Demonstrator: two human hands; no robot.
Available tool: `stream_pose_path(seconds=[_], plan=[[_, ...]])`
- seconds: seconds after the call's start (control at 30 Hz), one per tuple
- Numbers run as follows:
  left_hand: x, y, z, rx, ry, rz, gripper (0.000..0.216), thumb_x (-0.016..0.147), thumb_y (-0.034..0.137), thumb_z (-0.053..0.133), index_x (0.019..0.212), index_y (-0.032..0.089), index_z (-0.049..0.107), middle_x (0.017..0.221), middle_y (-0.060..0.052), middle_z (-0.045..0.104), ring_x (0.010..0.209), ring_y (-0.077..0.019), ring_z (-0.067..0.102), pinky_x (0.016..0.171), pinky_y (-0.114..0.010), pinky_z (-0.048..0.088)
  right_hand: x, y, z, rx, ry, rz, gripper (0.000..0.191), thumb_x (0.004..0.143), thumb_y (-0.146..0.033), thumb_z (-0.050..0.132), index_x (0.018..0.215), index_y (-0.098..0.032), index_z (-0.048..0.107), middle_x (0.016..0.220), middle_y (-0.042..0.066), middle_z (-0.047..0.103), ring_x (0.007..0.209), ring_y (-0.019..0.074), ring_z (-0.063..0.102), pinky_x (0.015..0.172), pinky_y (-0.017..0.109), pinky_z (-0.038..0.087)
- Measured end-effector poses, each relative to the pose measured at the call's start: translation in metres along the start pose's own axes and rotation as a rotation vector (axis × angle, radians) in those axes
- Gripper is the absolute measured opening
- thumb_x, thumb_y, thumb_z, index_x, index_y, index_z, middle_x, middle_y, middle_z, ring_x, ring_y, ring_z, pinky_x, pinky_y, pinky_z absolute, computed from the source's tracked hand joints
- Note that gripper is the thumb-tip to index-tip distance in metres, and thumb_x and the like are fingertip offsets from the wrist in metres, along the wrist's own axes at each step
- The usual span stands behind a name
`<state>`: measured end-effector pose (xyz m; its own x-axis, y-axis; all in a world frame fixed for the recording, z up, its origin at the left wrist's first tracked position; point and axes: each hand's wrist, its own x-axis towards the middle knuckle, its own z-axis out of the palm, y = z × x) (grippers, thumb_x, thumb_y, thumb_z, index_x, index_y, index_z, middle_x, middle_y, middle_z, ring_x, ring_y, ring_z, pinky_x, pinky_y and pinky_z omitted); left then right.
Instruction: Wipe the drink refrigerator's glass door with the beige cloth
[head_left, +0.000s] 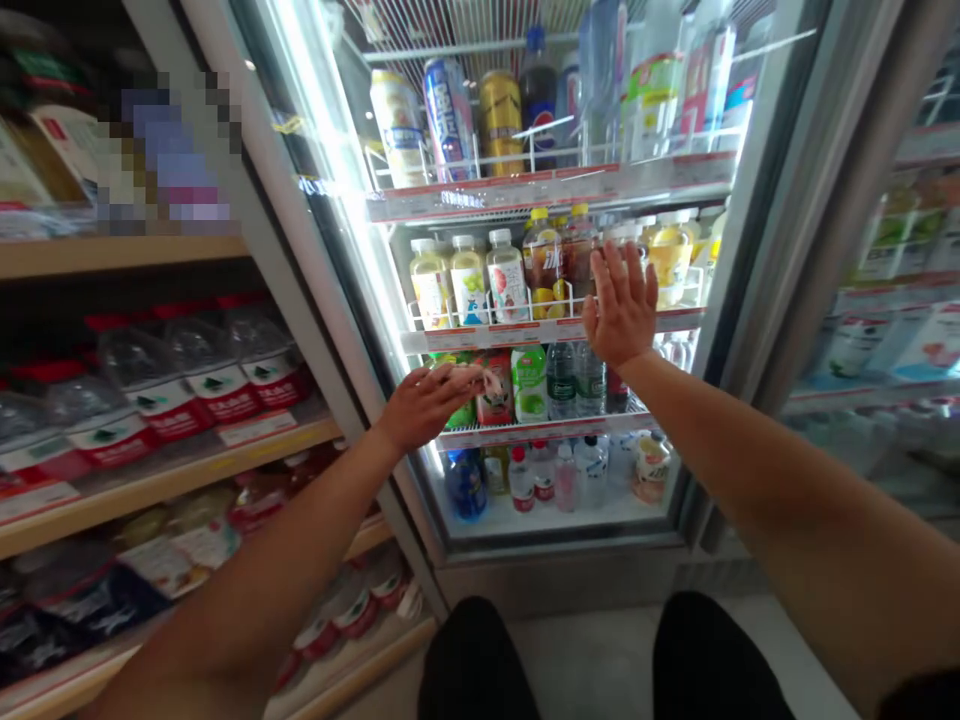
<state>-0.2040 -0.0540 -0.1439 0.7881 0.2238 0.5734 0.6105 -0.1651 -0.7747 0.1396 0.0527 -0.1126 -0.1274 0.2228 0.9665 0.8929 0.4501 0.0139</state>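
Both hands reach out in front of a lit drinks fridge (555,547) and hold nothing. My right hand (624,305) is raised with its palm forward and fingers stretched upward. It covers part of the middle row, near the dark tea bottles with yellow caps (543,250). Lower down, my left hand (431,402) is stretched out flat, fingers pointing right. Beside its fingertips are a red carton (496,400) and a green carton (529,382). Whether either hand touches a glass pane, I cannot tell.
Tall cans (450,120) stand on the fridge's upper shelf; small bottles (522,480) fill its bottom. To the left, wooden shelves (277,440) carry red-capped water bottles (139,360). Another drinks cabinet (885,330) is at right. My knees (476,660) show below, above a pale floor (600,650).
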Motion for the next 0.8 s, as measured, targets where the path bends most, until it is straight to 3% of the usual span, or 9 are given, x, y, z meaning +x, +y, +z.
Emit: stream_pose_path(seconds=[0.07, 0.23, 0.3, 0.4, 0.47, 0.53, 0.67, 0.73, 0.8], plan=[[0.011, -0.014, 0.000, 0.028, 0.024, -0.056, 0.042, 0.098, 0.013, 0.055, 0.133, 0.035, 0.065, 0.142, 0.005, 0.065, 0.119, -0.0212, 0.059, 0.091, -0.038, 0.048, 0.000, 0.000, 0.000, 0.002, -0.002, 0.000, 0.066, 0.097, -0.034, 0.035, 0.161, -0.018, 0.034, 0.168, 0.009, 0.037, 0.159, 0.0304, 0.022, 0.128, 0.060, 0.018], [0.065, -0.066, -0.001, 0.088, 0.219, -0.508, 0.049, 0.096, 0.012, 0.049, 0.142, 0.025, 0.060, 0.153, -0.001, 0.053, 0.129, -0.0270, 0.048, 0.104, -0.050, 0.045, 0.000, -0.001, -0.001, 0.016, -0.010, 0.010, 0.066, 0.098, -0.035, 0.034, 0.162, -0.019, 0.034, 0.168, 0.009, 0.037, 0.159, 0.0307, 0.022, 0.128, 0.061, 0.017], [0.077, -0.056, 0.001, 0.074, 0.224, -0.489, 0.050, 0.094, 0.010, 0.052, 0.142, 0.023, 0.060, 0.153, -0.003, 0.054, 0.126, -0.0266, 0.050, 0.103, -0.049, 0.046, 0.000, -0.002, -0.002, 0.027, -0.016, 0.015, 0.066, 0.097, -0.034, 0.034, 0.161, -0.018, 0.035, 0.168, 0.009, 0.037, 0.159, 0.0308, 0.022, 0.128, 0.061, 0.016], [0.078, -0.023, 0.004, -0.022, 0.076, -0.239, 0.039, 0.099, 0.013, 0.052, 0.133, 0.026, 0.066, 0.145, -0.001, 0.062, 0.121, -0.0242, 0.056, 0.096, -0.043, 0.048, 0.000, -0.002, -0.001, 0.032, -0.019, 0.009, 0.066, 0.098, -0.034, 0.033, 0.161, -0.017, 0.034, 0.168, 0.010, 0.036, 0.160, 0.0308, 0.021, 0.128, 0.060, 0.016], [0.080, -0.016, 0.003, -0.071, -0.003, -0.130, 0.034, 0.102, 0.018, 0.051, 0.128, 0.031, 0.068, 0.140, 0.003, 0.066, 0.119, -0.0230, 0.059, 0.093, -0.040, 0.049, 0.000, -0.001, -0.001, 0.026, -0.016, 0.004, 0.066, 0.098, -0.034, 0.034, 0.162, -0.018, 0.033, 0.168, 0.009, 0.036, 0.160, 0.0305, 0.021, 0.128, 0.060, 0.017], [0.088, -0.031, 0.001, -0.071, -0.001, -0.180, 0.035, 0.102, 0.018, 0.050, 0.130, 0.032, 0.067, 0.142, 0.003, 0.064, 0.121, -0.0234, 0.058, 0.096, -0.041, 0.048, 0.000, -0.001, -0.002, 0.023, -0.018, 0.005, 0.066, 0.098, -0.034, 0.034, 0.163, -0.021, 0.031, 0.168, 0.008, 0.036, 0.160, 0.0298, 0.020, 0.128, 0.060, 0.017], [0.115, -0.078, -0.002, 0.012, 0.134, -0.481, 0.047, 0.095, 0.010, 0.054, 0.140, 0.022, 0.060, 0.155, -0.001, 0.051, 0.130, -0.0266, 0.048, 0.106, -0.050, 0.042, 0.000, -0.002, -0.003, 0.031, -0.031, 0.017, 0.065, 0.099, -0.034, 0.034, 0.163, -0.020, 0.032, 0.169, 0.008, 0.035, 0.160, 0.0296, 0.019, 0.128, 0.060, 0.016], [0.122, -0.076, 0.001, 0.028, 0.178, -0.543, 0.046, 0.095, 0.010, 0.054, 0.140, 0.019, 0.061, 0.155, -0.004, 0.051, 0.130, -0.0282, 0.048, 0.106, -0.051, 0.042, 0.000, -0.002, -0.003, 0.037, -0.041, 0.021, 0.065, 0.099, -0.034, 0.033, 0.163, -0.020, 0.032, 0.169, 0.007, 0.035, 0.160, 0.0298, 0.019, 0.128, 0.060, 0.017], [0.121, -0.057, 0.006, -0.006, 0.130, -0.429, 0.040, 0.098, 0.014, 0.051, 0.135, 0.020, 0.064, 0.151, -0.004, 0.055, 0.129, -0.0269, 0.051, 0.105, -0.048, 0.044, 0.001, -0.003, -0.004, 0.042, -0.048, 0.022, 0.065, 0.099, -0.034, 0.033, 0.163, -0.022, 0.030, 0.169, 0.007, 0.034, 0.160, 0.0298, 0.018, 0.128, 0.060, 0.017]])
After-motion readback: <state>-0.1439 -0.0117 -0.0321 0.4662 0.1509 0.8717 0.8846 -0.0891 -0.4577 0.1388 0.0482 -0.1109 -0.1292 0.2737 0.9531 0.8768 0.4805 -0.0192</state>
